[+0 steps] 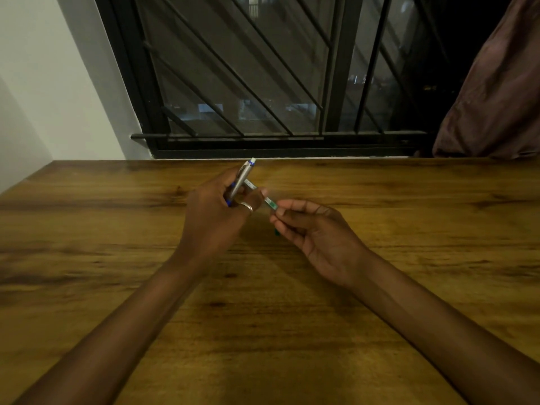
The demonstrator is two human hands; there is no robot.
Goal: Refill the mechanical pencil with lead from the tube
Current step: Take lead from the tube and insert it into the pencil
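Two hands: both raised over the wooden table (87, 287), meeting just above frame centre.
Left hand (214, 213): closed around the mechanical pencil (243, 178); a ring (247, 206) shows on one finger. Its fingertips also pinch the upper end of the lead tube (264, 198).
Right hand (317, 233): thumb and fingers pinched on the lower end of the lead tube, other fingers curled.
Pencil location: centre of frame, just left of the tube, in the left fist — off the table.
Pencil axis: long axis steeply tilted, running from lower left to upper right. White tip with a blue band points up toward the window (263, 77); blue part at the low end sits inside the fist.
Pencil body: silver-grey barrel, mid-section hidden by fingers.
Tube axis: diagonal, upper left to lower right, crossing behind the pencil barrel and bridging the two hands.
Tube look: pale, with a green label near the right-hand end.
Tube contents: cannot tell — too small and blurred to see any lead inside, or whether it is capped.
Small green item: a speck at the right hand's lower fingers, unclear what it is.
Background: dark barred window top centre, brown curtain (496, 97) upper right, white wall (43, 83) upper left.
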